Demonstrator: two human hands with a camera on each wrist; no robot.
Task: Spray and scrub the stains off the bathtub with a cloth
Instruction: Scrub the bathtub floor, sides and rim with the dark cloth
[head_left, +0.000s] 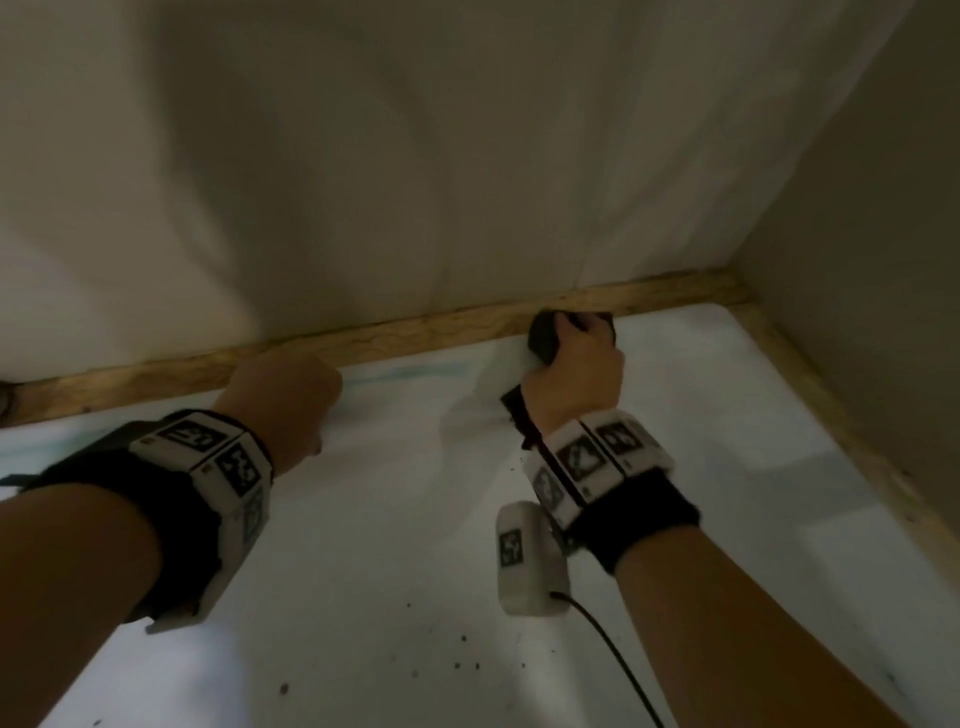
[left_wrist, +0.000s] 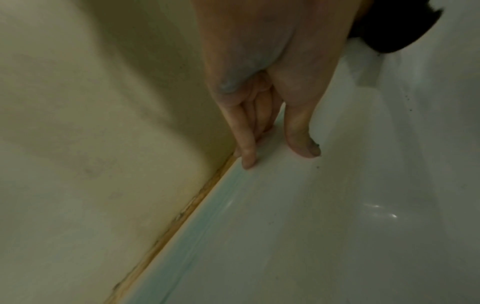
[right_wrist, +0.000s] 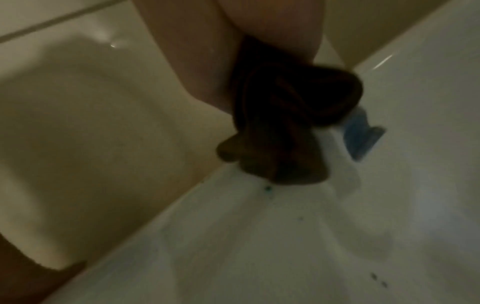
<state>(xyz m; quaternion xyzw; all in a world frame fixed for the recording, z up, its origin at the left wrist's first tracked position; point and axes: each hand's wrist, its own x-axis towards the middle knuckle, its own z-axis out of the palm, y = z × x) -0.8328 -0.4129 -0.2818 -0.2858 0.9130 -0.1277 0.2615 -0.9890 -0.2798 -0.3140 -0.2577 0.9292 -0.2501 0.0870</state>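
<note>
My right hand (head_left: 576, 358) grips a bunched dark cloth (head_left: 544, 338) and presses it onto the white bathtub's (head_left: 727, 467) far rim, right against the wall joint. In the right wrist view the cloth (right_wrist: 298, 98) fills the fist, with a blue patch (right_wrist: 361, 133) just beyond it. My left hand (head_left: 291, 400) rests further left on the same rim. Its straight fingertips (left_wrist: 248, 160) and thumb touch the ledge and hold nothing. A pale blue streak (left_wrist: 207, 216) runs along the rim. Dark specks (head_left: 462, 654) dot the tub surface near me.
A yellowed, cracked sealing strip (head_left: 156, 374) runs where the tub meets the beige wall (head_left: 415, 156) and turns at the right corner (head_left: 743, 296). A black cable (head_left: 613, 654) trails from the right wrist unit across the tub.
</note>
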